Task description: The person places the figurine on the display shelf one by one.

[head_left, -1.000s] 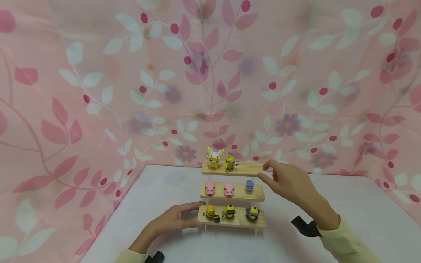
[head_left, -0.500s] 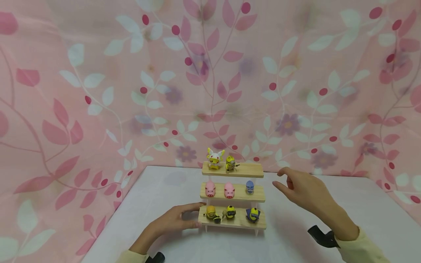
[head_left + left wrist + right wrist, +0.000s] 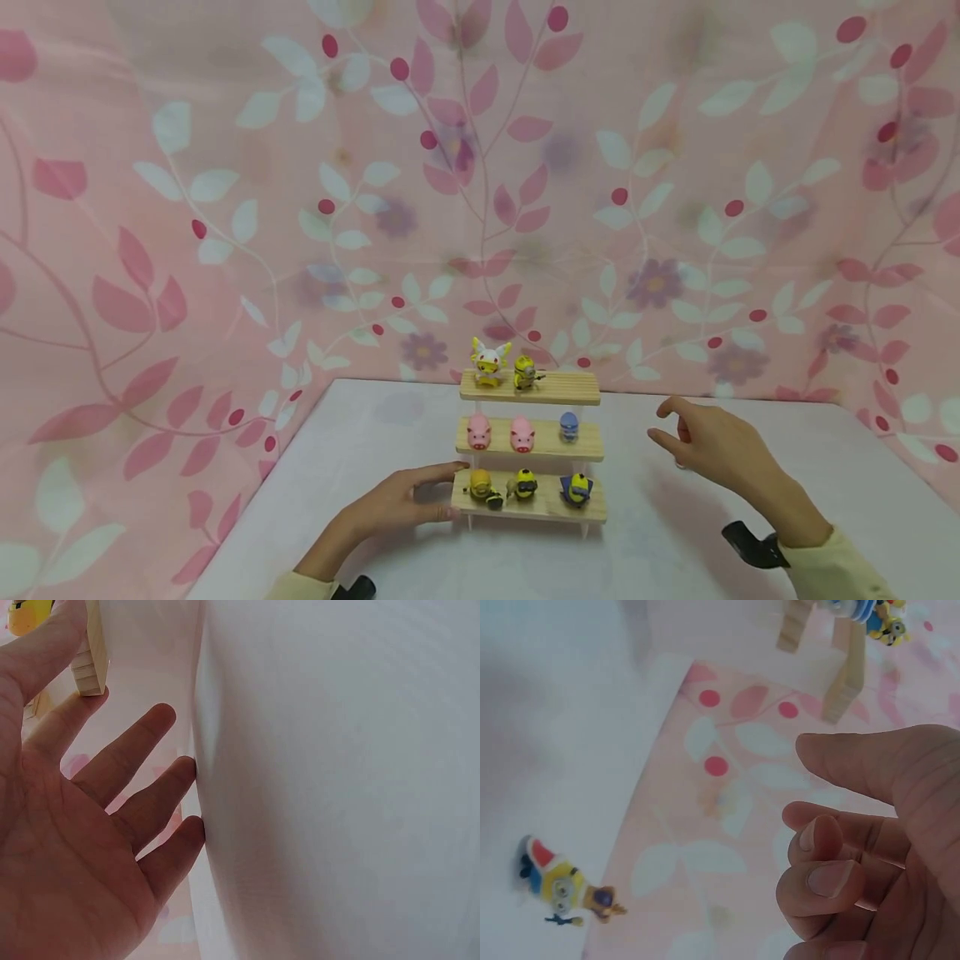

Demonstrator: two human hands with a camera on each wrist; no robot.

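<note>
A three-tier wooden display stand stands on the table. My left hand pinches the left end of its bottom board; in the left wrist view, thumb and index finger meet the wooden board while the other fingers spread out. To the right of the stand, my right hand hovers with loosely curled fingers, holding nothing. The right wrist view has a minion figurine on the white surface, apart from the right hand; in the head view that hand mostly hides it.
On the top board are a white-hooded yellow figurine and a minion figurine. Two pink pigs and a small blue figurine occupy the middle. Several minion figurines stand along the bottom. A floral curtain hangs behind the white table.
My right hand has left the right end of the top board and moved right and slightly down. The left hand keeps its place on the bottom board.
</note>
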